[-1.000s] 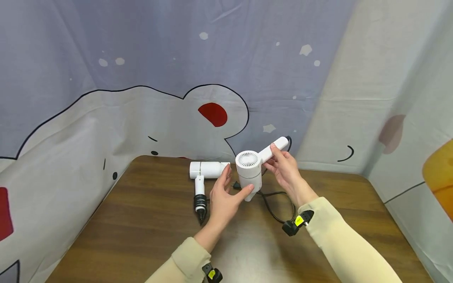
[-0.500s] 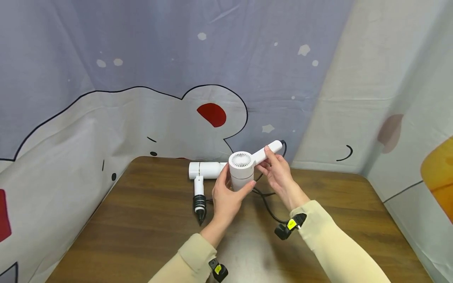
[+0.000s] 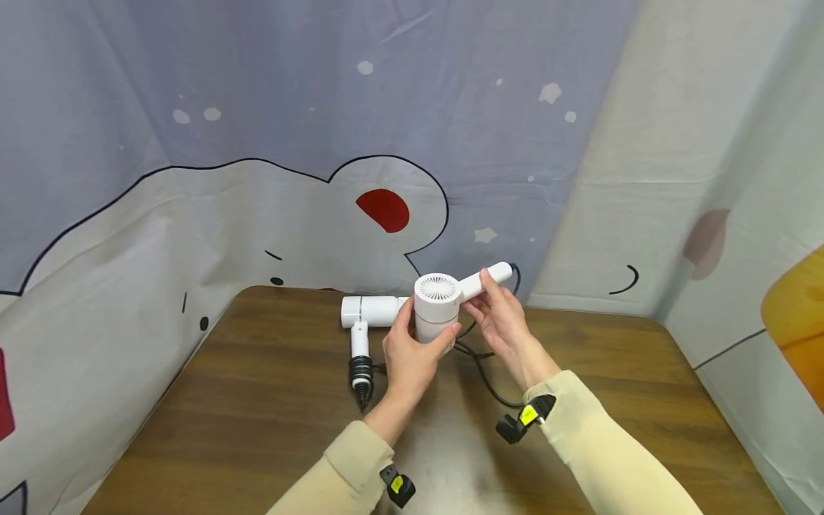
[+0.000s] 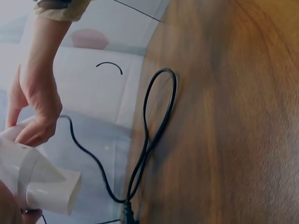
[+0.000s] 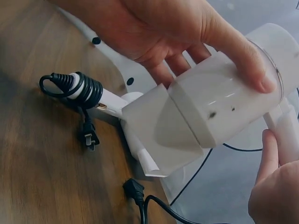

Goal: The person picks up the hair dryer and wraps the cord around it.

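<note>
A white hair dryer (image 3: 437, 304) is held above the table, its vented end facing up and its nozzle (image 5: 163, 128) pointing down. My left hand (image 3: 412, 357) grips the barrel between thumb and fingers. The right hand (image 3: 508, 325) pinches the handle (image 3: 496, 273), which points up and right; the left wrist view shows this right hand (image 4: 39, 102) too. Behind my left hand a second white hair dryer (image 3: 370, 311) lies on the table, a black cord (image 3: 360, 370) wound round its handle. Its nozzle end is partly hidden in the head view.
The wooden table (image 3: 257, 400) meets a printed curtain (image 3: 290, 236) at its back edge. The held dryer's black cord (image 4: 142, 154) loops down onto the table, with a plug (image 5: 134, 189) near the lying dryer. Another plug (image 5: 88, 133) hangs from the wound cord.
Both hands and the held dryer have moved a little to the left over the last second. My left hand now reaches further round the barrel. The lying dryer stays put.
</note>
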`<state>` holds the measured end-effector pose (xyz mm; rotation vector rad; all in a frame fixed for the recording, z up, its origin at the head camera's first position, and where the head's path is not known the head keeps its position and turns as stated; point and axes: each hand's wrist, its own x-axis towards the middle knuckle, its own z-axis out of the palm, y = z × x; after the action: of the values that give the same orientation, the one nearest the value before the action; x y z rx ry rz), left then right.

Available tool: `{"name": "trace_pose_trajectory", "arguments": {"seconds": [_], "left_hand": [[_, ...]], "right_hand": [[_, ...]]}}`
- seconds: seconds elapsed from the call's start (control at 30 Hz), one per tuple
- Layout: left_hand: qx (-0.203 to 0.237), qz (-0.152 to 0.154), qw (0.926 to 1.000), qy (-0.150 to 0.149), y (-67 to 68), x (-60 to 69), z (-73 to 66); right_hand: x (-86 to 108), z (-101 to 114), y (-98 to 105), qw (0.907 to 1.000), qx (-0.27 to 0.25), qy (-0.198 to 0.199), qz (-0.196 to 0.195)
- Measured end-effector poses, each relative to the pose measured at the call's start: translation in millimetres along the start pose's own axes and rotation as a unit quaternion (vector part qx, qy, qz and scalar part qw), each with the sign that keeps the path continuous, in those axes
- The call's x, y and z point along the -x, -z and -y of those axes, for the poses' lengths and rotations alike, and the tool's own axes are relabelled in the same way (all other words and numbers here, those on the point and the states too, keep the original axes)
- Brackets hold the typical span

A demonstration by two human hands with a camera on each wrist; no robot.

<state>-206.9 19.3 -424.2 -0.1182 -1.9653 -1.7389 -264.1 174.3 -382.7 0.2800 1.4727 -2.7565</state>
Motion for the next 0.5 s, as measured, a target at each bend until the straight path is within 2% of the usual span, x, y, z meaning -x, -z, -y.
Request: {"name": "trace_pose_trajectory", "arguments": {"seconds": [0.2,0.3,0.4,0.5], "left_hand": [[0.003,0.024,0.9997,0.008,6.8,-8.1,-0.7],[0.001,0.028,0.9993,0.027,11.3,-11.4,2.0],[0.006,0.039,0.9984,0.041,16.8,-15.1,2.7],[0.037,0.066,0.9952,0.062,23.3,-19.9,0.8]], "right_hand": [[6.2,5.4,10.7,0.9986,0.017,-0.012,0.05],[12.7,6.0,22.2,0.9936,0.075,-0.019,0.082],[21.7,9.3,36.1,0.9812,0.16,-0.025,0.105],[30.5,18.8,50.0,0.9614,0.247,-0.024,0.119]]}}
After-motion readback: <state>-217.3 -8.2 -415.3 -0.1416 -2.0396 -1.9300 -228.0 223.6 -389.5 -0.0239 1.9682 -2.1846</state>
